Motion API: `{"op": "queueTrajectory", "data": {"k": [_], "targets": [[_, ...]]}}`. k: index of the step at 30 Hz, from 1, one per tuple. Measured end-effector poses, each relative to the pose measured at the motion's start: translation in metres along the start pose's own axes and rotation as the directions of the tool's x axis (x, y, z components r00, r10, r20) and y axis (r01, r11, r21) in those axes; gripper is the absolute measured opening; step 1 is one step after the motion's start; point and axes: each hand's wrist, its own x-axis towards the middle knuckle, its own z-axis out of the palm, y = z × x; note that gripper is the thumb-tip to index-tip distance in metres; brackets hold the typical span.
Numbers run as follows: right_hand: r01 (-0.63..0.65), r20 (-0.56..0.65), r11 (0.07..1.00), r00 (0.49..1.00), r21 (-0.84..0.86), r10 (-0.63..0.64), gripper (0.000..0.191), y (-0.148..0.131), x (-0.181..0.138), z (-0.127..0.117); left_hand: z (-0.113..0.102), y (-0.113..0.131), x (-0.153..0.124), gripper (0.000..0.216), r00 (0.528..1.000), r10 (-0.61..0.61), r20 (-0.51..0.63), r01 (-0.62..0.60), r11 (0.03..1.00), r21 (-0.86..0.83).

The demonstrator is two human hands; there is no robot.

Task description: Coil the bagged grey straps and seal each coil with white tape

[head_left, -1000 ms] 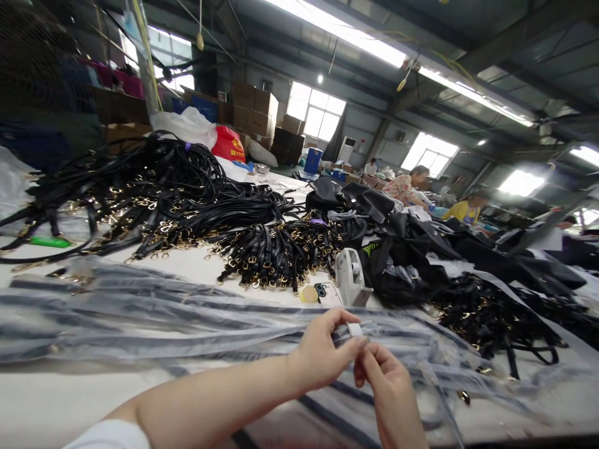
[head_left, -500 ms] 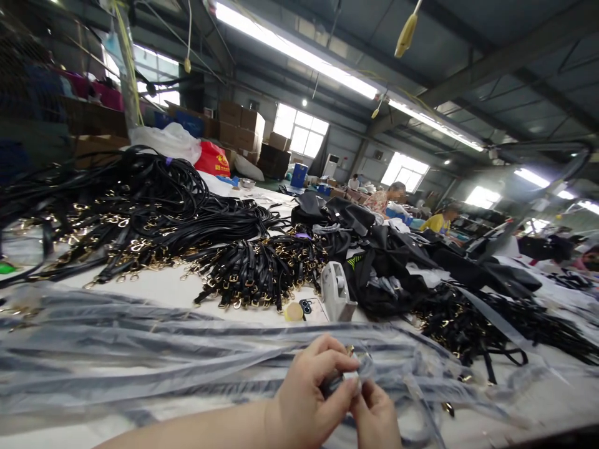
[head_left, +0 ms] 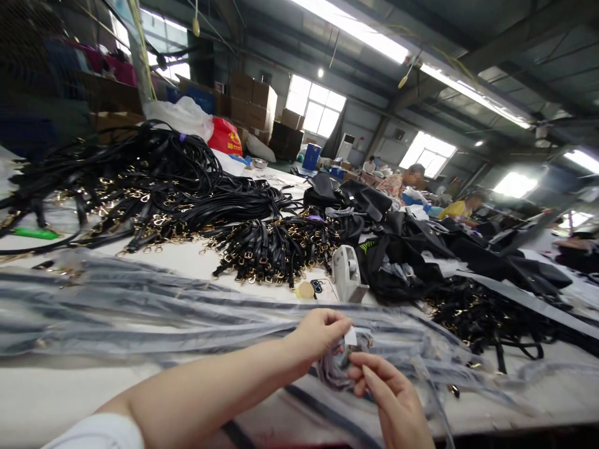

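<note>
My left hand (head_left: 321,337) reaches in from the left, its thumb and fingers closed on a small white tag-like piece (head_left: 350,337). Just below that piece lies a bunched, plastic-wrapped strap (head_left: 336,373) with a bit of metal showing. At the right side of this bundle is my right hand (head_left: 393,396), fingers curled and thumb close to them; what they pinch is too small to make out. Long straps in cloudy plastic sleeves (head_left: 140,337) run across the table under and behind both hands.
A white tape dispenser (head_left: 349,274) stands beyond my hands, beside a phone (head_left: 325,288) and a yellowish roll (head_left: 305,290). Black straps with gold buckles (head_left: 262,252) are heaped behind, black bags (head_left: 397,268) to the right. Two co-workers (head_left: 461,209) are farther back.
My hands have come apart from being pressed together, the right one drawing right and down. The white piece and the bundle now show between them. The view has tilted and shifted.
</note>
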Motion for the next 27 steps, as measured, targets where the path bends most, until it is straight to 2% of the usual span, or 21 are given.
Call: {"op": "queueTrajectory", "data": {"k": [3,5,7,9,10,12,15,17,19,22,25,27], "targets": [[0.028,-0.105,0.994,0.994,-0.102,-0.039,0.033,-0.001,-0.005,0.002,-0.001,0.001,0.001,0.063,1.0,-0.007,-0.003,0.007,1.0,-0.02],[0.053,-0.2,0.983,0.976,-0.177,-0.089,0.035,0.001,0.0,-0.005,-0.001,0.001,0.003,0.064,1.0,0.001,-0.019,-0.002,1.0,-0.031],[0.082,-0.319,0.957,0.932,-0.279,-0.173,0.04,0.002,0.017,-0.021,-0.002,0.001,0.006,0.065,1.0,0.006,-0.024,-0.007,0.999,-0.04],[0.092,-0.401,0.914,0.878,-0.394,-0.261,0.045,0.002,0.049,-0.039,-0.002,0.002,0.007,0.066,0.999,0.01,-0.031,-0.011,0.999,-0.044],[0.086,-0.399,0.889,0.871,-0.449,-0.286,0.047,0.001,0.068,-0.047,-0.001,0.003,0.007,0.066,0.999,0.009,-0.032,-0.011,0.999,-0.045],[0.062,-0.36,0.872,0.895,-0.486,-0.264,0.047,0.0,0.113,-0.06,0.0,0.004,0.005,0.066,1.0,0.001,-0.031,-0.003,0.999,-0.052],[0.0,-0.311,0.853,0.931,-0.522,-0.191,0.031,0.0,0.175,-0.066,0.003,0.007,0.001,0.063,0.999,-0.012,-0.032,0.01,0.998,-0.062],[-0.059,-0.291,0.83,0.948,-0.555,-0.127,0.022,0.002,0.206,-0.064,0.004,0.008,-0.002,0.06,0.999,-0.014,-0.039,0.012,0.998,-0.062],[-0.116,-0.286,0.813,0.956,-0.571,-0.065,0.024,0.005,0.225,-0.062,0.005,0.009,-0.004,0.057,0.999,-0.013,-0.035,0.011,0.998,-0.057],[-0.141,-0.287,0.824,0.957,-0.549,-0.027,0.024,0.011,0.234,-0.061,0.005,0.009,-0.003,0.051,1.0,-0.009,-0.027,0.008,0.999,-0.045],[-0.092,-0.311,0.854,0.947,-0.513,-0.084,0.024,0.02,0.222,-0.067,0.006,0.009,0.0,0.048,0.999,-0.006,-0.034,0.005,0.999,-0.036],[-0.061,-0.339,0.859,0.931,-0.508,-0.135,0.031,0.027,0.208,-0.071,0.005,0.008,0.002,0.048,0.999,-0.005,-0.046,0.003,0.999,-0.043]]}}
